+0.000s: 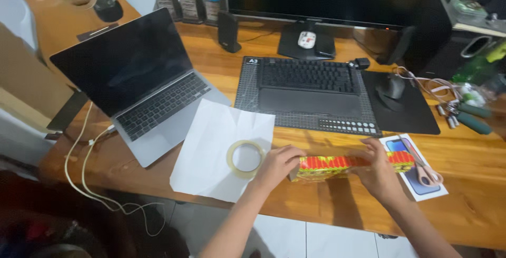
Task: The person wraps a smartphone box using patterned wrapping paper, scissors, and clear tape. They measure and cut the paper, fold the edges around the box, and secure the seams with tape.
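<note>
Lower centre of frame: left hand (278, 164) and right hand (375, 171) each closed on 1 end of the red-and-yellow wrapped box (337, 166), on the desk (474, 195) near its front edge. Risk: box could slide off. Scissors (421, 166) lie beside the right hand; tape roll (245, 158) left, on white paper (211, 147).

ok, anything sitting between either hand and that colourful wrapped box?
Nothing visible. The left hand rests on the left end of the wrapped box and the right hand covers its right part, both already in contact. The tape roll lies just left of the left hand, on the white paper, off the box.
</note>
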